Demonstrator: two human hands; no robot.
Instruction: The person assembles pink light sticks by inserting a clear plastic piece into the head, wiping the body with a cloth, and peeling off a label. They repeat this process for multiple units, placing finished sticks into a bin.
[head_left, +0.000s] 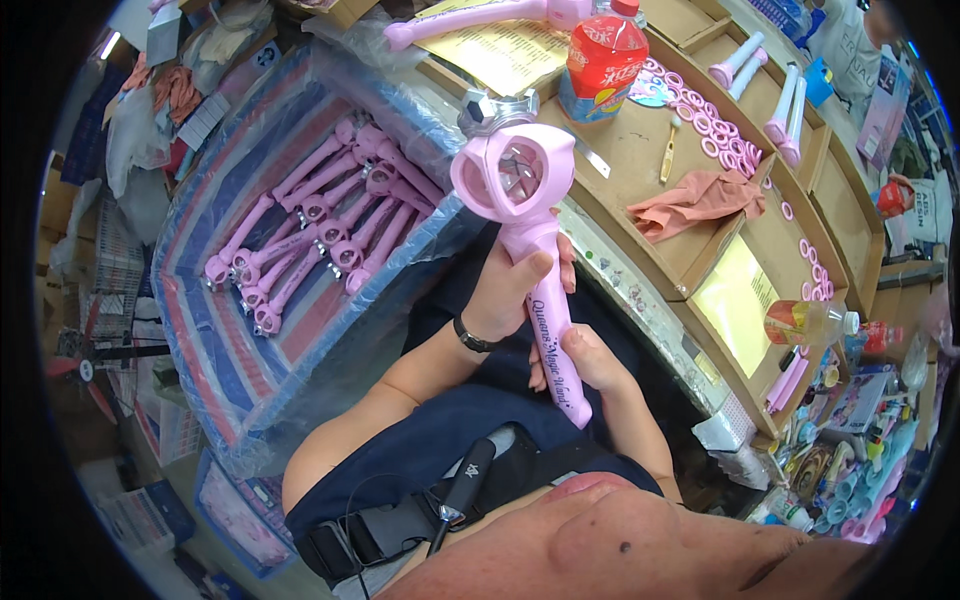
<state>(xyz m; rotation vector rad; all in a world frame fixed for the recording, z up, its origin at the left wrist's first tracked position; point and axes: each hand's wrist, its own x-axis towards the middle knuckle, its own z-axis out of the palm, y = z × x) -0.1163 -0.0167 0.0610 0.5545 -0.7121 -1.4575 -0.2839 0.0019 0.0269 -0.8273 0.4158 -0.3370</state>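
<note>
A pink toy wand [545, 310] with printed dark lettering on its handle is held upright in front of me. My left hand [505, 285], with a black band at the wrist, is wrapped round the upper handle just under the head. Lower down, my right hand [597, 358] grips the handle, its thumb lying along the side. The wand's rounded head has openings with a clear faceted piece inside, and a silvery crown-like part [495, 115] tops it. To the left, several similar pink wands [330, 230] lie piled in a large plastic-lined striped bag.
The striped bag [205, 370] stands left of the workbench. On the bench's cardboard trays [650, 265] are pink rings [715, 130], an orange-pink cloth [695, 200], a small brush [669, 150] and a yellow sheet [735, 300]. A red-labelled bottle [603, 65] stands near the wand's head. Another person [850, 45] is far right.
</note>
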